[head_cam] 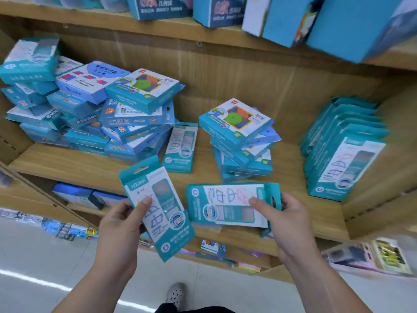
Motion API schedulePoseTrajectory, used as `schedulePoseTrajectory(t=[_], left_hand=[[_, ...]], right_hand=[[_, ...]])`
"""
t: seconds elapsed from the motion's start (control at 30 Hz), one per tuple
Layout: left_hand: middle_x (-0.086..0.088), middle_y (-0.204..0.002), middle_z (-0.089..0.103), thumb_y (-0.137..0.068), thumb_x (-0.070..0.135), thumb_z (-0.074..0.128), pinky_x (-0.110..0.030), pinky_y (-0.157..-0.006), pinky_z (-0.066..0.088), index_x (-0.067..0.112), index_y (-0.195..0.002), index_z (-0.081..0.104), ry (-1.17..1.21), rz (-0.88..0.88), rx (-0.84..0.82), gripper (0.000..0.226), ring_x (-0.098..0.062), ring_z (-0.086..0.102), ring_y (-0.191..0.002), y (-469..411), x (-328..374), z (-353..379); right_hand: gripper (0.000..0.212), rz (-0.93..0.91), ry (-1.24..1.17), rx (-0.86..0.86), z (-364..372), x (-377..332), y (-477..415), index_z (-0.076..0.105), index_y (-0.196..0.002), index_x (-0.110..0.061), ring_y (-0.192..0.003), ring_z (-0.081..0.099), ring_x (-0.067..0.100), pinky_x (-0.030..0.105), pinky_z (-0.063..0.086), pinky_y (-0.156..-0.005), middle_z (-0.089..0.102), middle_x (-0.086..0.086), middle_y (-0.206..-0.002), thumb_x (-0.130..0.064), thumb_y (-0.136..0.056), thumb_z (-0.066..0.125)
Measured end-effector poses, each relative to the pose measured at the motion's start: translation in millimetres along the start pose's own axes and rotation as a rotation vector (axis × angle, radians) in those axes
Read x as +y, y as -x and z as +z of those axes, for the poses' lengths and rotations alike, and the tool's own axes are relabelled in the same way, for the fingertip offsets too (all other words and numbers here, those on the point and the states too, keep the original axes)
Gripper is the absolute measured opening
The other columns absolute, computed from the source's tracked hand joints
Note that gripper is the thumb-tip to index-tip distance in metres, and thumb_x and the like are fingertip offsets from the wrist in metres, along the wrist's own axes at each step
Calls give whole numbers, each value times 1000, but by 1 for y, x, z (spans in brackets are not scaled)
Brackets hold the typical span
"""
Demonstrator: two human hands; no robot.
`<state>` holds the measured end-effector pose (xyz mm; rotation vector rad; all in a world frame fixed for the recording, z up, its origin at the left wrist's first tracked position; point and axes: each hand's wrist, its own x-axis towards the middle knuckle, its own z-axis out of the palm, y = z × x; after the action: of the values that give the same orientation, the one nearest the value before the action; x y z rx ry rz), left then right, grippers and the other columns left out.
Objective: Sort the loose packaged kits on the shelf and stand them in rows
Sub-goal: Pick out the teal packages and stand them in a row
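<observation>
Head view: the picture is blurred, so most print on the packs is unreadable, and the boxes on the upper board [293, 16] are cut off by the top edge. The fingers of both hands are hidden behind their packs; only the thumbs show.

The left hand [121, 224] pinches a teal kit [158, 206], upright but tilted, just before the shelf [79, 163]. The right hand [286, 220] grips a second kit [230, 204], turned sideways over the shelf's front edge.

On the shelf, a jumbled heap [90, 109] lies at left, a small stack [239, 136] sits mid-shelf, and a standing row [343, 154] is at right.
</observation>
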<state>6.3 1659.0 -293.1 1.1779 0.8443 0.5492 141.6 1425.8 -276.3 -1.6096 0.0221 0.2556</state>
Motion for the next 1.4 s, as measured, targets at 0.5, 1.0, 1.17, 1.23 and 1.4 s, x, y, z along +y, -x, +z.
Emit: schedulePoseTrajectory(t=[0.5, 1.0, 1.17, 1.23, 1.4], left_hand=[[-2, -92, 78, -95, 15, 62, -24, -66, 55, 11, -101, 72, -298, 204, -464, 12, -14, 72, -81, 87, 3, 179], [2, -97, 76, -92, 20, 71, -49, -78, 59, 26, -99, 69, -420, 350, -761, 10, -23, 72, -90, 33, -22, 323], [-6, -81, 67, -82, 31, 80, -54, -65, 58, 30, -97, 65, -499, 442, -677, 22, -25, 69, -74, 25, -30, 345], [-3, -77, 67, -78, 34, 83, -50, -63, 58, 28, -96, 61, -541, 493, -645, 29, -22, 68, -70, 26, -30, 352], [-3, -81, 66, -77, 37, 83, -48, -64, 60, 30, -95, 53, -564, 466, -643, 36, -21, 70, -74, 35, -33, 359]], right_hand=[[26, -115, -101, 269, -148, -9, 18, 61, -95, -37, -87, 75, 12, 50, 62, -77, 75, -10, -94, -29, -81, 82], [22, -185, 313, 389, -182, -2, 15, 61, -89, -43, -84, 64, -9, 15, 51, -61, 68, -28, -85, -32, -82, 80], [20, -152, 348, 396, -185, 5, 13, 65, -94, -40, -86, 66, -6, 26, 58, -64, 66, -33, -93, -36, -81, 80], [21, -142, 359, 393, -185, 6, 12, 64, -95, -41, -88, 66, -8, 25, 59, -63, 68, -29, -89, -39, -81, 80], [25, -121, 369, 386, -184, 8, 12, 63, -99, -44, -91, 66, -11, 24, 60, -61, 70, -26, -90, -46, -80, 78]])
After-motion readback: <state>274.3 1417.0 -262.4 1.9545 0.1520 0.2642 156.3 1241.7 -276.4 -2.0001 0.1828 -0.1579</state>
